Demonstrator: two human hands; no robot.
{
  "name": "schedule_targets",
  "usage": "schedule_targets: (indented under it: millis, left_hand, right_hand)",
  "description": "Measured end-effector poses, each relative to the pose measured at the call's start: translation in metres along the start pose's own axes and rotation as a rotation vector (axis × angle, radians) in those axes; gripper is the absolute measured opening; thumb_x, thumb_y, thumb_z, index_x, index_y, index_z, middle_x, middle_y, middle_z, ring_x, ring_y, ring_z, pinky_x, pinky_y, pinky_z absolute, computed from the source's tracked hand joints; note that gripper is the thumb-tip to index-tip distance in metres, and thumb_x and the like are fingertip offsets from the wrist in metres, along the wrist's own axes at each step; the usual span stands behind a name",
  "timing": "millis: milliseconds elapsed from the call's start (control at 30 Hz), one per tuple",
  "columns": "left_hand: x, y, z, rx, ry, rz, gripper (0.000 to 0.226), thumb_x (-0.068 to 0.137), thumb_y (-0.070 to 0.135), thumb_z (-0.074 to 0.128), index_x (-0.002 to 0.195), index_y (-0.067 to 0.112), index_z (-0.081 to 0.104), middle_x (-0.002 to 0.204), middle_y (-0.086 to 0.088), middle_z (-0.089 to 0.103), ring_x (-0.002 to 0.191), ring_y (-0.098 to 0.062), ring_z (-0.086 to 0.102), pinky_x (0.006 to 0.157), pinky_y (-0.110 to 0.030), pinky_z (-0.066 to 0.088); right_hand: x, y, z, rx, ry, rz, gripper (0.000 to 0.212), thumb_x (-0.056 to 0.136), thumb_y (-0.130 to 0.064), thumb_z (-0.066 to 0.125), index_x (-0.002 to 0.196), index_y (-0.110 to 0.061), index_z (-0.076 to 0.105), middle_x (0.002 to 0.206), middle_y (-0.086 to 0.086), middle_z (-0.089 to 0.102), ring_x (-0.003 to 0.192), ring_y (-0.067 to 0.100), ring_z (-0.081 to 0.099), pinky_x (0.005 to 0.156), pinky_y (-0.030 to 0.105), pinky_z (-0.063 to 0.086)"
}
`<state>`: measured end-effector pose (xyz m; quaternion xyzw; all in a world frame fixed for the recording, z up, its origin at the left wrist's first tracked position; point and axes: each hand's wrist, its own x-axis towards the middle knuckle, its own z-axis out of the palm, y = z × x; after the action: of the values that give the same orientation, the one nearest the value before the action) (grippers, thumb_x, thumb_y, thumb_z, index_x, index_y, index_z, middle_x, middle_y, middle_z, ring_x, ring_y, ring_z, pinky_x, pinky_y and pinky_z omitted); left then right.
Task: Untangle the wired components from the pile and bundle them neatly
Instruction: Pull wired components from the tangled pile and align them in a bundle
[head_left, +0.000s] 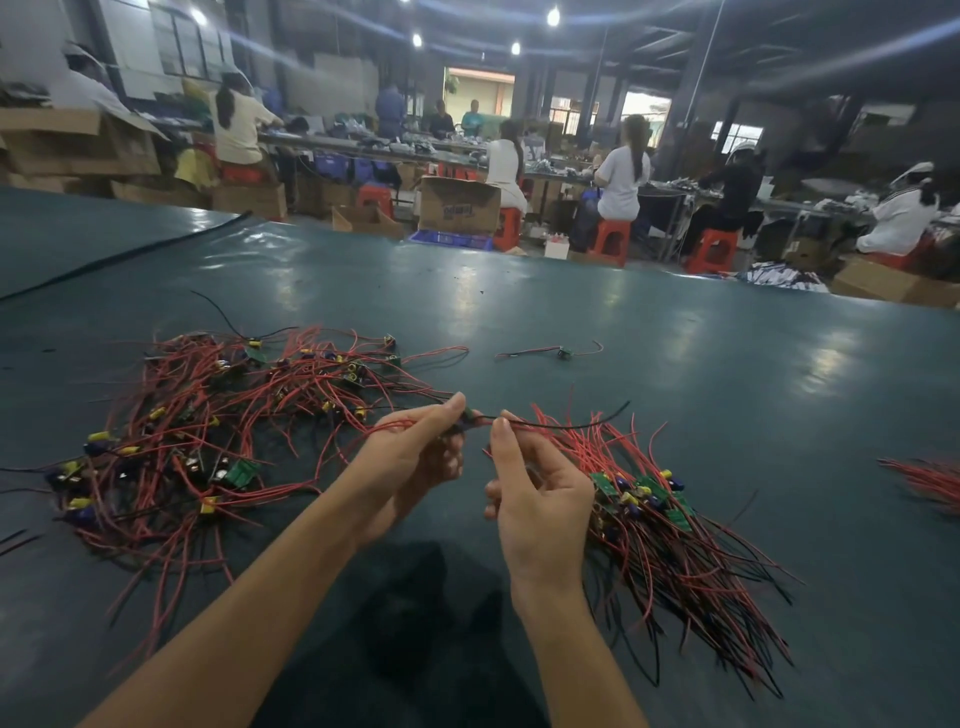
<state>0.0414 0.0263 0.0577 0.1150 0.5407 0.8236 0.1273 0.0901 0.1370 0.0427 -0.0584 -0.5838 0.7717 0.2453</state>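
Observation:
A tangled pile (208, 431) of red and black wires with small green boards and yellow-blue parts lies on the left of the dark green table (675, 364). My left hand (415, 457) pinches one small wired component (470, 418) above the table, its red wires trailing back to the pile. My right hand (535, 493) pinches that component's black wire (566, 425), which sticks out to the right. Under and right of my right hand lies a straightened bundle (670, 530) of the same components.
One loose component (563, 353) lies farther back at the centre. More red wires (930, 483) show at the right edge. A black cable (119, 254) crosses the far left of the table. Beyond the table, people sit on red stools among cardboard boxes.

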Motion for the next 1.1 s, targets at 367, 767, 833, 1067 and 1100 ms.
schedule_targets:
  millis: [367,767,833,1067,1100]
  left_hand:
    - [-0.01,-0.005,0.016,0.435,-0.229,-0.029,0.039,0.082,0.055,0.067,0.072,0.018,0.07,0.063,-0.003,0.067,0.049,-0.013,0.059,0.042,-0.018,0.038]
    - [-0.006,-0.013,0.015,0.495,0.277,0.613,0.017,0.089,0.024,0.065,0.092,0.008,0.069,0.077,0.001,0.074,0.066,-0.012,0.071,0.058,-0.02,0.055]
    - [-0.003,-0.009,0.016,0.234,0.368,0.448,0.012,0.091,0.02,0.065,0.088,0.008,0.067,0.073,-0.006,0.073,0.063,-0.017,0.07,0.057,-0.024,0.056]
    - [0.001,-0.011,0.02,0.001,0.388,0.184,0.034,0.091,0.027,0.063,0.058,0.021,0.069,0.058,0.0,0.066,0.057,-0.012,0.064,0.064,-0.031,0.053]
    - [0.001,-0.012,0.02,0.066,0.397,0.199,0.036,0.091,0.028,0.063,0.056,0.023,0.069,0.058,0.003,0.065,0.057,-0.011,0.063,0.067,-0.034,0.05]
  right_hand:
    - [0.007,-0.006,-0.014,-0.313,0.31,-0.706,0.02,0.091,-0.017,0.066,0.106,-0.005,0.073,0.093,0.003,0.057,0.072,0.008,0.062,0.059,0.018,0.051]
    - [-0.009,0.003,-0.003,-0.557,-0.014,-0.828,0.028,0.09,-0.022,0.065,0.114,-0.008,0.072,0.102,0.001,0.065,0.091,0.014,0.059,0.08,0.016,0.044]
    - [-0.013,0.005,-0.001,-0.482,-0.054,-0.659,0.021,0.092,-0.026,0.061,0.101,-0.013,0.075,0.086,-0.005,0.066,0.074,0.006,0.06,0.065,0.018,0.048]
    - [-0.015,0.007,0.01,-0.169,-0.05,-0.081,0.024,0.097,-0.024,0.058,0.083,-0.019,0.076,0.072,-0.009,0.072,0.068,0.001,0.062,0.065,0.015,0.048]
    - [-0.015,0.007,0.011,-0.149,-0.033,-0.049,0.026,0.097,-0.026,0.059,0.079,-0.019,0.076,0.069,-0.007,0.071,0.065,0.001,0.06,0.062,0.014,0.047]
